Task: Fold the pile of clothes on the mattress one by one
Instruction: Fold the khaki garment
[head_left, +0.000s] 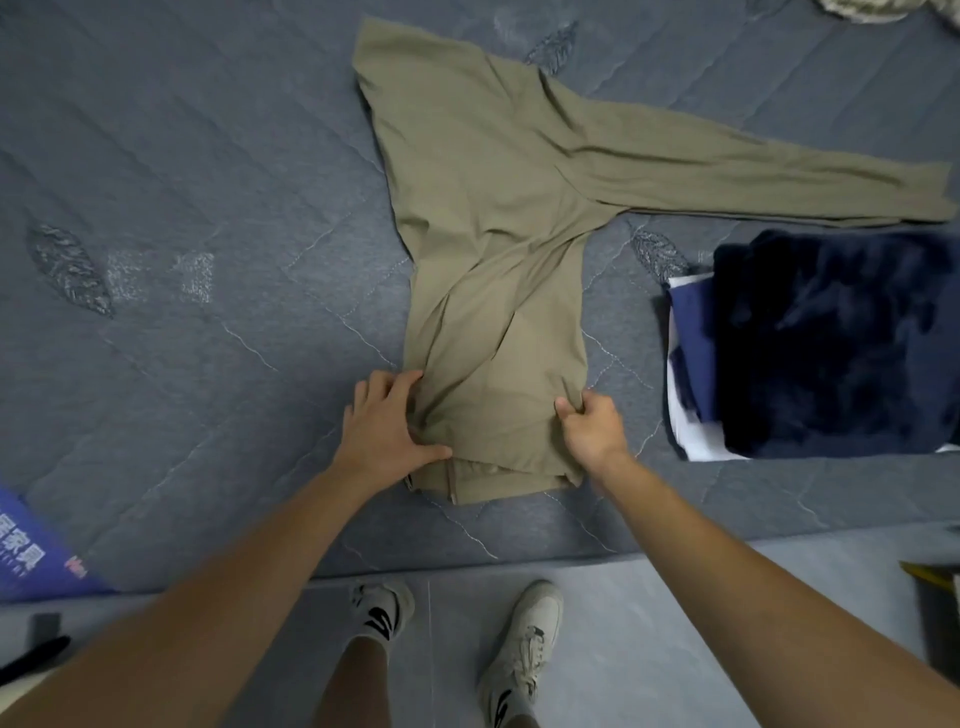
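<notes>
Standing at the edge of a grey quilted mattress (171, 171) on a pale tiled floor (649, 613), I lean over an olive long-sleeved shirt (483, 208) spread before me, folded clothes (826, 343) stacked to its right. My left hand (387, 421) presses the hem with fingers spread; my right hand (592, 426) pinches the hem's other corner.

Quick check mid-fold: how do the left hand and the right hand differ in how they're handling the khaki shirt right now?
The left hand lies on the khaki shirt with fingers spread, pressing its bunched left hem; the right hand has fingers curled, pinching the right hem corner. The left hand lies over cloth; the right hand sits at its edge. Both work the hem nearest the person.
</notes>
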